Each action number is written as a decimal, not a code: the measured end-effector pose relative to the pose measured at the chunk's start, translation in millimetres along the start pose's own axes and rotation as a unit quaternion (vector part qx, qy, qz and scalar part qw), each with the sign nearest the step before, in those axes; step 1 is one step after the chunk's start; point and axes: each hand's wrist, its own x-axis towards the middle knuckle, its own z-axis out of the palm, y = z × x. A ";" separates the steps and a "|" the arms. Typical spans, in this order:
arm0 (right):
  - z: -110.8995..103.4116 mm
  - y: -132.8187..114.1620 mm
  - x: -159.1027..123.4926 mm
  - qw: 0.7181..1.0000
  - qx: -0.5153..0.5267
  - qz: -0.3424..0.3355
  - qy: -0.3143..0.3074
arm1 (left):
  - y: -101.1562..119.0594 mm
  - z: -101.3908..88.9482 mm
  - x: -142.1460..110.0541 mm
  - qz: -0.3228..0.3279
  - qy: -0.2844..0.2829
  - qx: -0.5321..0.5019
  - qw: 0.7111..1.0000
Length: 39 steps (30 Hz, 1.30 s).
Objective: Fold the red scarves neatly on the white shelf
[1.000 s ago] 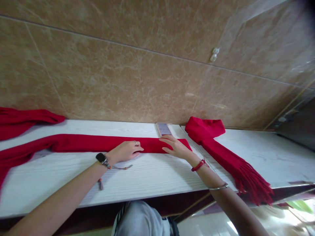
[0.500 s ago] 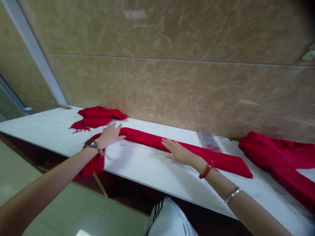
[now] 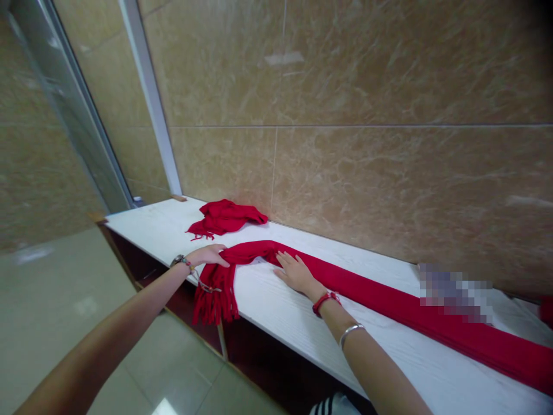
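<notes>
A long red scarf (image 3: 367,285) lies folded lengthwise along the white tabletop, its fringed end hanging over the front edge at the left. My left hand (image 3: 209,255) grips the scarf near the bend above the fringe, thumb on the near side and fingertips partly hidden by the cloth. Between my hands the fabric bows up slightly in a soft hump. My right hand (image 3: 297,272) rests flat with fingers stretched out, fingertips touching the scarf's near edge just right of that hump.
Behind, against the tiled wall (image 3: 345,173), a second red scarf (image 3: 228,218) lies crumpled. A blurred-out flat item (image 3: 453,291) sits beyond the scarf at right. Dark open shelves (image 3: 268,346) run below the white tabletop (image 3: 147,222).
My view has swung left. Both hands have moved leftward along the scarf, the left one closing on it near the fringed end; the cloth there has humped up.
</notes>
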 end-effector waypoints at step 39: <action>-1.2 14.7 -9.1 0.996 0.067 -0.050 0.043 | 18.5 50.2 18.1 0.256 -0.099 0.230 0.934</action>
